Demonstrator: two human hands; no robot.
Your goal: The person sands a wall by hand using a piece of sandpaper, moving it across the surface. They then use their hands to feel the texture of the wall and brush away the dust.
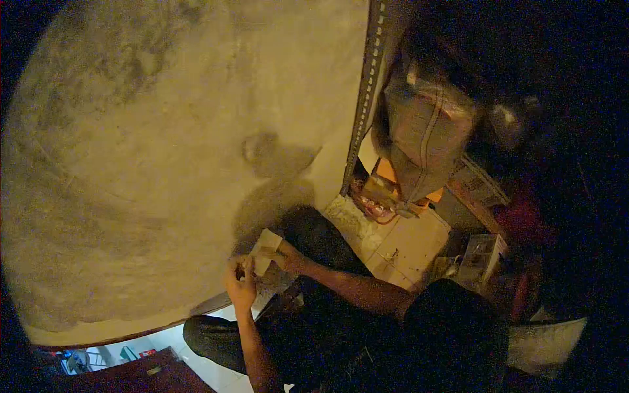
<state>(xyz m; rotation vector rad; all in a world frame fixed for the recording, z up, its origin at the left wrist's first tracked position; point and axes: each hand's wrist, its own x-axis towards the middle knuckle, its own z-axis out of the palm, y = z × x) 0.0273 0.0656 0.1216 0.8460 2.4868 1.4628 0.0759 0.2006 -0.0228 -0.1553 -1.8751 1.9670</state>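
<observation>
Between the two hands is one pale rectangular piece point(265, 247). The left hand point(241, 288) curls its fingers around the lower end, and the right hand point(289, 260) grips the other side. Just beyond them is one stained beige wall point(164, 144), and farther to the right one slotted metal rail point(364, 98).

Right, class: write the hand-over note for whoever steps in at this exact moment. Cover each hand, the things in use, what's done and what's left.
Left hand: closed on the lower end of the pale piece, held up close to the wall; contact unclear.
Right hand: gripping the same piece's upper edge.
Position: seated on the tiled floor, knees towards the wall.
Done: the wall looks mottled and patchy; how much has been worked cannot be told in this dim light.
Left: the piece is in both hands, not set down.
</observation>
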